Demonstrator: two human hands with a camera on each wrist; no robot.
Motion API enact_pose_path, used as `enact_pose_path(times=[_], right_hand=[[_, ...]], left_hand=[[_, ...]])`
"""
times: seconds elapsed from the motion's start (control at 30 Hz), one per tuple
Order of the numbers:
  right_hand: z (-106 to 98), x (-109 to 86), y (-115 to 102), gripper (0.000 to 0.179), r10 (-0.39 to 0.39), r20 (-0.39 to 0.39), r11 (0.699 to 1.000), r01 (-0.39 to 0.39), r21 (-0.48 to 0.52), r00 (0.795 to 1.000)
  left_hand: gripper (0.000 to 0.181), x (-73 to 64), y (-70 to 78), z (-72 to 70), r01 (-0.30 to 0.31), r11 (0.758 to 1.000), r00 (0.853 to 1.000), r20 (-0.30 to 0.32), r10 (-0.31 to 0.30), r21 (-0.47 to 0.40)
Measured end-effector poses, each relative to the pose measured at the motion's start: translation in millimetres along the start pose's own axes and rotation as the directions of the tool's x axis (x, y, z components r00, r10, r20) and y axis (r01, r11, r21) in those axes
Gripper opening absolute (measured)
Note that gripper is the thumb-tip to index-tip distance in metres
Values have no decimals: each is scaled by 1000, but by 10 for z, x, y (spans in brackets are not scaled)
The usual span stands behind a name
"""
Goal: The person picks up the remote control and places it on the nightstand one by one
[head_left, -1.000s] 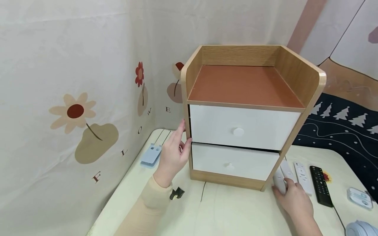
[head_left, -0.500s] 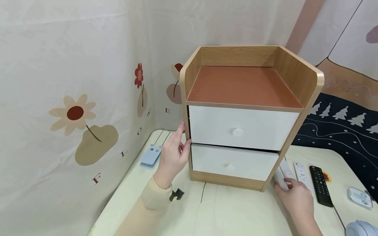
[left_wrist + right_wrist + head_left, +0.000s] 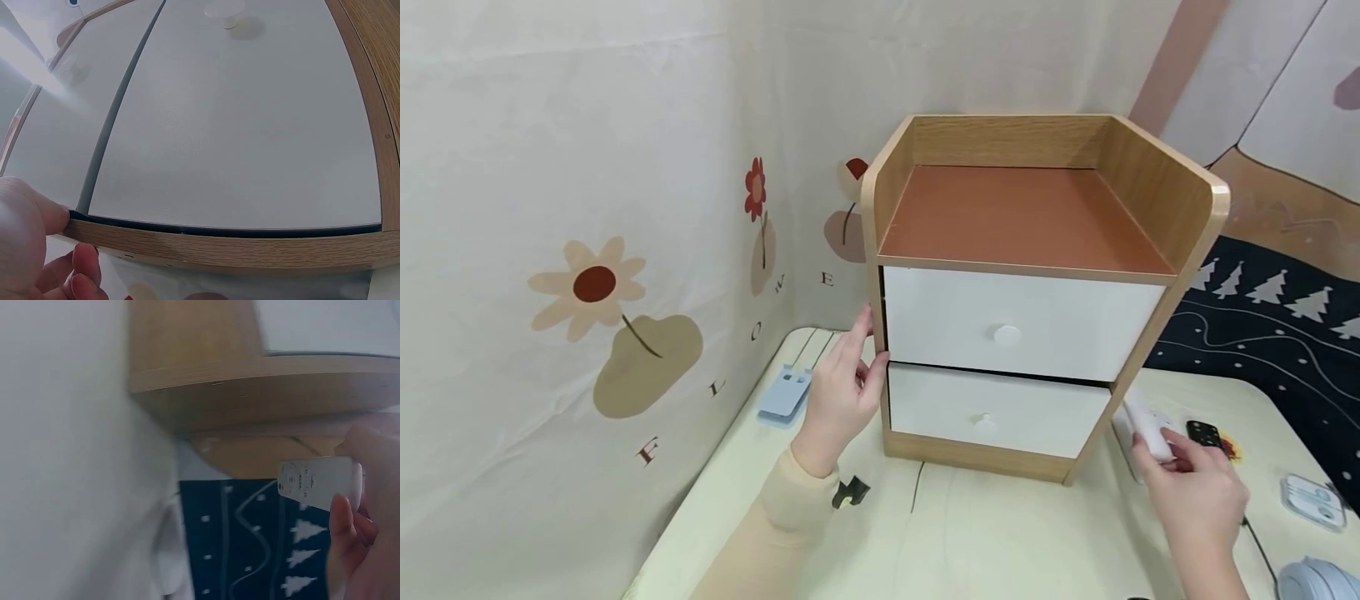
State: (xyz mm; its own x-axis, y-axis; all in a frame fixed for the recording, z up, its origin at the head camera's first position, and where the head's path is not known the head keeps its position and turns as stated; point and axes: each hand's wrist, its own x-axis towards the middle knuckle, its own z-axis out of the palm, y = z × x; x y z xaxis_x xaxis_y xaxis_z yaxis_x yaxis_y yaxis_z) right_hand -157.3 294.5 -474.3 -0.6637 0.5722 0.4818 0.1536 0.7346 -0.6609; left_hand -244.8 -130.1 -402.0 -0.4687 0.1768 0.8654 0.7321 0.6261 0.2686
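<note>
In the head view a wooden cabinet [image 3: 970, 469] with a white upper drawer [image 3: 955, 317] and lower drawer [image 3: 940, 404] stands on the pale padded surface; both drawers sit in their openings. My left hand [image 3: 838, 392] rests at its left side panel, thumb on the front edge and index finger straight along the outer face. In the left wrist view the thumb meets the edge of that wooden panel [image 3: 219, 247]. My right hand [image 3: 1202, 492] pinches a white remote control [image 3: 1147, 433] right of the cabinet. Its small buttons face the right wrist camera.
Another white slim item [image 3: 1124, 446] lies beside the cabinet's right foot. A black remote [image 3: 1204, 433] is partly hidden behind the right hand. Farther right are a clear earphone case [image 3: 1313, 502] and a pale blue item [image 3: 1318, 581]. A blue plastic piece [image 3: 785, 396] lies at left.
The right hand has taken hold of a white remote, lifted it from beside the cabinet and moved right, now covering much of the black remote. The left hand stays at the side panel.
</note>
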Motion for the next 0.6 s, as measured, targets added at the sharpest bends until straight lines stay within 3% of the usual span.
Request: enact_pose_path(times=[0.17, 0.33, 0.6], right_hand=[[-253, 192, -240, 33, -76, -189, 981, 107, 160, 979], [-511, 436, -626, 33, -151, -301, 962, 210, 175, 942], [-987, 526, -1278, 40, -13, -424, 912, 185, 366, 905]], left_hand=[[73, 23, 6, 6, -2, 1000, 1000, -9, 2, -9], [73, 25, -14, -8, 17, 1000, 1000, -10, -17, -9], [72, 20, -8, -5, 13, 1000, 1000, -5, -13, -5]])
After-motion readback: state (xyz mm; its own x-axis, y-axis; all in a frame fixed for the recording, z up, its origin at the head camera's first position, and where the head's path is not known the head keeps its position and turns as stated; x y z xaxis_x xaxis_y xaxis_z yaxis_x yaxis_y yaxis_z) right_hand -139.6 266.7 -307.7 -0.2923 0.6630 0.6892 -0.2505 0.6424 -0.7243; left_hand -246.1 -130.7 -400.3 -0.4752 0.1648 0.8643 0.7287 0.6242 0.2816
